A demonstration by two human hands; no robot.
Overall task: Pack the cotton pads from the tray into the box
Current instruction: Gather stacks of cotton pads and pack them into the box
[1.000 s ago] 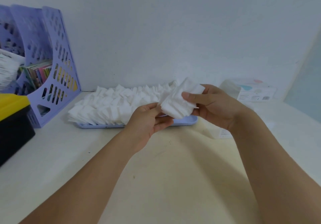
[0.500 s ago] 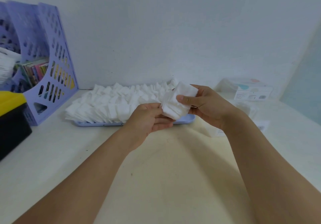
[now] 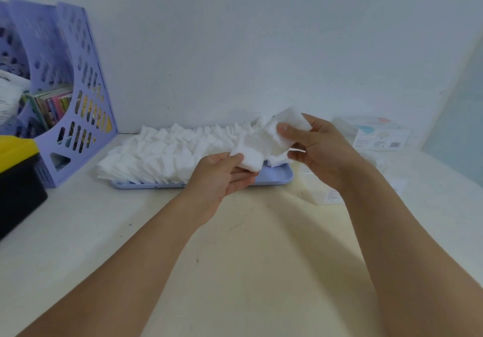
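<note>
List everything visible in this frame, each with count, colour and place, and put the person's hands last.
cotton pads on the tray: many, white, overlapping rows along the back of the table
held cotton pads: one bunch, white, between both hands above the tray's right end
tray: one, lilac, under the pads
box: one, clear with pale label, far right by the wall
magazine file: one, lilac, far left, holding coloured booklets
bin: one, black with yellow top, left edge
table: one, off-white
left hand: grips the bunch's lower end
right hand: pinches its upper end
</note>
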